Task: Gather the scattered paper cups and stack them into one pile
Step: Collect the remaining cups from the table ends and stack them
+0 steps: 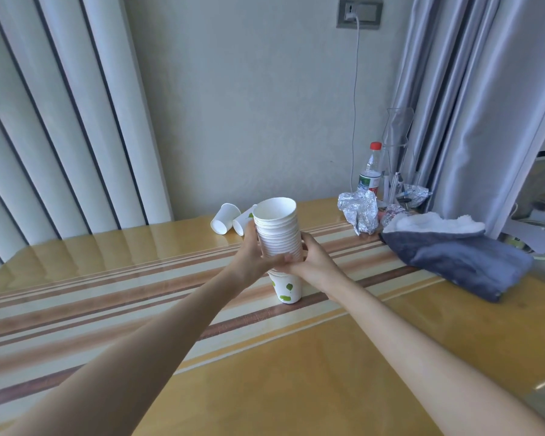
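Note:
A tall stack of white paper cups [277, 229] stands upright in the middle of the table, its bottom cup showing green leaf marks. My left hand [254, 258] wraps the stack from the left and my right hand [312, 259] grips it from the right, both around its lower middle. Behind the stack, two loose white cups lie on their sides: one [223, 218] with its mouth toward me, a second [242, 221] partly hidden by the stack.
The wooden table [296, 357] has brown stripes. At the back right lie crumpled foil [359, 212], a red-capped plastic bottle [371, 169], a clear glass vessel [397, 133] and a folded grey-blue blanket [453, 256]. Curtains hang at both sides.

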A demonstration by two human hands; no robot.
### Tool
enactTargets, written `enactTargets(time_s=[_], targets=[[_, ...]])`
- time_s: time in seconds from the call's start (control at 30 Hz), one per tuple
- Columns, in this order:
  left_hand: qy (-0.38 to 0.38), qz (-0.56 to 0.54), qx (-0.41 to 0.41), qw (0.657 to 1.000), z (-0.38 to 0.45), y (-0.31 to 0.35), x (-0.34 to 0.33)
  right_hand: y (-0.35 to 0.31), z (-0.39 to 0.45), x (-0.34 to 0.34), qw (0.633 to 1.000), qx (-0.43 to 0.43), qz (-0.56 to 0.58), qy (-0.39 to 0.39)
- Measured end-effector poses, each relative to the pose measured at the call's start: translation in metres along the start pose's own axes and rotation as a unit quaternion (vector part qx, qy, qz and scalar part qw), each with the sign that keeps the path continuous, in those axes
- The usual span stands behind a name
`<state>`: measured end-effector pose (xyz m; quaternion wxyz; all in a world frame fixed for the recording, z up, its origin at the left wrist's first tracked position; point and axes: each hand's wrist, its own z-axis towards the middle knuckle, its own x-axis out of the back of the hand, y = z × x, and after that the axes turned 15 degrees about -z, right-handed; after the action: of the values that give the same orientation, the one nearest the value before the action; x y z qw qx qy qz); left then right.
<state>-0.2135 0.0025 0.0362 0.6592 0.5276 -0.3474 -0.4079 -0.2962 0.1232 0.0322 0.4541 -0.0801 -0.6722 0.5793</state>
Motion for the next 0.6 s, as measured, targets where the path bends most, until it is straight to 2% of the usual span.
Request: enactTargets(time_s=[0.17,0.27,0.4,0.6], targets=[[0.06,-0.021,-0.001,0.998,-0.014,0.009,0.046,-0.029,0.009,-0.038,1.0,0.017,-0.007,-0.02],[0.102,-0.034,-0.009,0.994,-0.029,0.006,0.084,-0.05,0.015,-0.074,0.999,0.025,0.025,-0.04],[0.155,-0.036,0.035,0.987,-0.055,-0.007,0.136,-0.074,0.017,-0.125,0.995,0.044,0.043,-0.076],[0.163,-0.045,0.048,0.984,-0.081,-0.013,0.172,-0.086,0.017,-0.162,0.993,0.056,0.046,-0.092]])
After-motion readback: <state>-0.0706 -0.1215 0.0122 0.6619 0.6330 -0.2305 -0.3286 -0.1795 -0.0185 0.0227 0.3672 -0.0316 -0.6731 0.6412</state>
